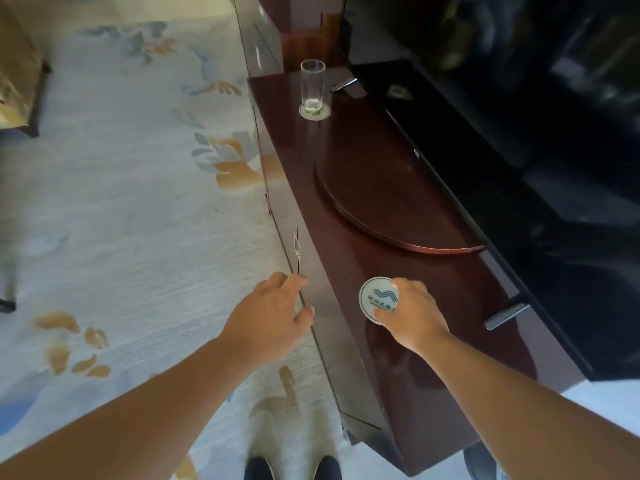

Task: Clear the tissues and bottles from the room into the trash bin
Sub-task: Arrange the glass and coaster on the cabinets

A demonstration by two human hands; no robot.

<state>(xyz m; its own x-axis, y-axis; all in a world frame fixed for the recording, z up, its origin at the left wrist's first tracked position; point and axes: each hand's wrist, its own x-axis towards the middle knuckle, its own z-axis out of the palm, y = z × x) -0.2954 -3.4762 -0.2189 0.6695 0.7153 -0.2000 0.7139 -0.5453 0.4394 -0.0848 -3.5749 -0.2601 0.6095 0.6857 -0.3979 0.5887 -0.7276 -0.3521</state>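
Above the floral carpet [121, 202], the left hand [273, 313] hovered at the front edge of the dark cabinet [346, 244], fingers loosely curled and holding nothing. Farther along its top stood a glass [312, 84]. The right hand [412, 317] gripped a round white coaster [375, 296] by its rim, low over the top, near the television [519, 133].

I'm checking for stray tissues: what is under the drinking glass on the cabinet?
Only a round pale coaster lies under the glass, on the dark wooden cabinet. No tissue shows; the coaster's middle is covered by the glass base.
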